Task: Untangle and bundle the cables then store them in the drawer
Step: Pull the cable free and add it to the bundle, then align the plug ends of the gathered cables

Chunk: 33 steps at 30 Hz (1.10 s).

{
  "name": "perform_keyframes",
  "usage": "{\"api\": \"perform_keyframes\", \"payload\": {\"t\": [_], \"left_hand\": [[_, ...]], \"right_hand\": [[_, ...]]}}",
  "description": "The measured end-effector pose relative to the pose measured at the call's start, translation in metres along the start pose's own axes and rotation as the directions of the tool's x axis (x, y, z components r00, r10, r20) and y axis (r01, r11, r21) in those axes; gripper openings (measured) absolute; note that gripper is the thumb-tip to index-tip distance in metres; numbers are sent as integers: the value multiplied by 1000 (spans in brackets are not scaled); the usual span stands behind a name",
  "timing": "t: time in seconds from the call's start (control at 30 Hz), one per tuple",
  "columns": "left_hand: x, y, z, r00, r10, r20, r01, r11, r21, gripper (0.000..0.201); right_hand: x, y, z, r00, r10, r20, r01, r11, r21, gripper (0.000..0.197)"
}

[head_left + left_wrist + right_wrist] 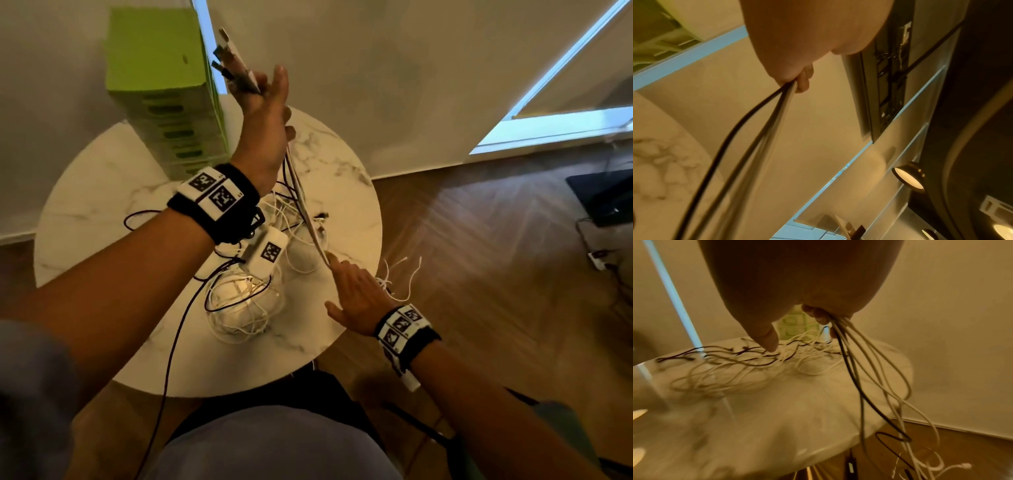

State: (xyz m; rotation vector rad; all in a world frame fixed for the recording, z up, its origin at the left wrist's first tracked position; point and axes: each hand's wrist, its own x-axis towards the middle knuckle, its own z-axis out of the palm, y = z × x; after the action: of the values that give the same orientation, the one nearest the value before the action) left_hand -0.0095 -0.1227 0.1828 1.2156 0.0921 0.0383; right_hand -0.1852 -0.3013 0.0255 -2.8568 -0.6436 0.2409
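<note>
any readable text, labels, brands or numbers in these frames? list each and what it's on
No readable words, brands or numbers in any view.
Left wristband: black-and-white square marker codes, no letters; tiny marks at the tag corner too small to read.
Left wrist camera: one marker code, no text.
Right wristband: marker codes only.
Green drawer unit: no label visible.
Cable plugs above the left hand: blurred, no print legible.
</note>
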Motion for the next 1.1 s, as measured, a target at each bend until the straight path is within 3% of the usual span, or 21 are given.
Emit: {"api": "perform_keyframes", "payload": {"t": [0.1, 0.17, 0.23, 0.37, 0.5, 0.63, 0.73, 0.8, 0.87, 0.93, 1.1], "left_hand": [[6, -11, -14, 995, -101, 8, 101, 993, 64, 22], [8, -22, -29, 977, -208, 50, 198, 967, 162, 37], [9, -31, -45, 959, -267, 91, 236, 935, 264, 41], [7, -44, -70, 940, -330, 87, 287, 903, 320, 45], [7, -55, -91, 932, -359, 44, 325, 885, 335, 43], [0, -64, -111, 926, -375, -35, 363, 865, 346, 43], [-6, -67, -123, 920, -381, -89, 388, 863, 322, 44], [-9, -69, -129, 918, -380, -111, 396, 866, 305, 45], [-11, -72, -133, 921, -368, -123, 388, 865, 317, 49], [-13, -73, -138, 926, -351, -138, 377, 861, 341, 52], [-19, -73, -149, 922, -346, -174, 386, 859, 337, 50]], "right_hand": [[8, -21, 13, 979, -45, 199, 60, 996, -71, 97], [17, -19, 13, 925, -86, 371, 49, 993, 107, 90], [32, -9, 1, 887, -141, 441, -6, 949, 316, 68], [75, 22, -38, 901, -4, 434, -222, 855, 468, 66], [129, 48, -39, 932, 104, 348, -306, 742, 597, 47], [179, 36, -12, 926, 2, 377, -230, 795, 562, 19], [201, 17, 10, 870, -16, 493, -258, 837, 483, 30], [210, 12, 14, 842, -48, 538, -142, 941, 306, 30], [213, 12, 6, 855, -88, 511, -9, 983, 185, 26], [216, 14, -14, 902, -113, 417, 2, 966, 258, 24], [226, 15, -93, 985, -54, 162, -22, 901, 434, 56]]}}
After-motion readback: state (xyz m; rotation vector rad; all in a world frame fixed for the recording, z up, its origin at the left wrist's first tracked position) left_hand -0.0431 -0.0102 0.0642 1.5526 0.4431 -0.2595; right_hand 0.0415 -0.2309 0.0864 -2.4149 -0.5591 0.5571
